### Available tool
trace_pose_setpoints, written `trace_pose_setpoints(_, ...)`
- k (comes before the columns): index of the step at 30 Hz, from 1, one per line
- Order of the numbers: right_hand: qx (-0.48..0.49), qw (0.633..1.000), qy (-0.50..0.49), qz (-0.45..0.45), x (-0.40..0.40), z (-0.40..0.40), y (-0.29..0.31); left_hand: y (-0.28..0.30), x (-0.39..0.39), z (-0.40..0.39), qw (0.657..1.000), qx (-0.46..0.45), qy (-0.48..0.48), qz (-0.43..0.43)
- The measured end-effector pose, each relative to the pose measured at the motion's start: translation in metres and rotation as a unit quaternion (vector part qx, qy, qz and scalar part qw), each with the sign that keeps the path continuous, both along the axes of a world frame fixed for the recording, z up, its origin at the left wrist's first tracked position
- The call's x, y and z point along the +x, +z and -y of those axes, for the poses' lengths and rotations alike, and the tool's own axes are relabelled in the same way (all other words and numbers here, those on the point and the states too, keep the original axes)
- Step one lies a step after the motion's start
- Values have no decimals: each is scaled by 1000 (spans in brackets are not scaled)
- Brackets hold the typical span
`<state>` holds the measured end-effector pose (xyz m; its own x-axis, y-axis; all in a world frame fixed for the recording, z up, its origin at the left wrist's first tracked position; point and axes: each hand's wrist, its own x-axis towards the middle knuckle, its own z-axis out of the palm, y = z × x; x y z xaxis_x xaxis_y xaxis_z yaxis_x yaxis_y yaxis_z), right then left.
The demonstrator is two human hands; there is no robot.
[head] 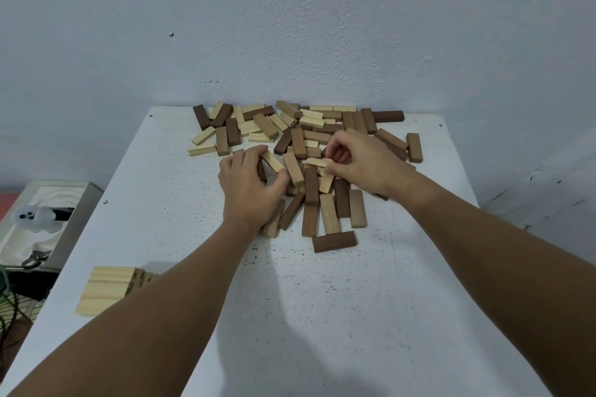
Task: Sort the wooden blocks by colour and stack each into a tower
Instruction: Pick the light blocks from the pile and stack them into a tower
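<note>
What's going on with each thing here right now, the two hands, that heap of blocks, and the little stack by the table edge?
Left hand: grips a pale block over the heap.
Right hand: pinches another pale block.
Block heap: unsorted, pale, mid-brown and dark blocks mixed.
Dark block: lying flat, apart from the heap.
Pale stack: begun near the table's left edge, partly hidden by the forearm.

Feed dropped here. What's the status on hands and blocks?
Left hand grips a pale block; right hand pinches another pale block. Mixed pile unsorted. Pale stack started, near-left.
</note>
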<state>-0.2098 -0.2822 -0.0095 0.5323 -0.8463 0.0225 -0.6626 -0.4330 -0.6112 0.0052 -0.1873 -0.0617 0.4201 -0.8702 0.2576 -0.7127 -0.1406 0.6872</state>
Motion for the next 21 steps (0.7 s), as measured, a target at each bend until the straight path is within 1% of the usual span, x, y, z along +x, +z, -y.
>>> trace_pose_setpoints(1,-7,1000,2,5,-3,1,-1,0,0,0,1000,0,2,-1)
trace_pose_setpoints(2,-12,1000,9,-9,-5,1,0,-1,0,0,1000,-1,3,-2)
trace_pose_setpoints(5,4,990,69,-119,-9,1,7,-1,0,0,1000,-1,1,-6)
trace_pose_setpoints(7,3,981,98,-169,-7,1,11,-2,1,1,1000,3,-1,-3)
trace_pose_setpoints(15,-47,964,116,-235,14,-4,28,-2,2,1,1000,-7,-14,13)
trace_pose_setpoints(19,-77,951,155,-256,17,-11,28,-5,2,0,1000,-13,-12,13)
trace_pose_setpoints(21,-89,947,160,-263,18,-14,29,-4,3,0,1000,-13,-11,13)
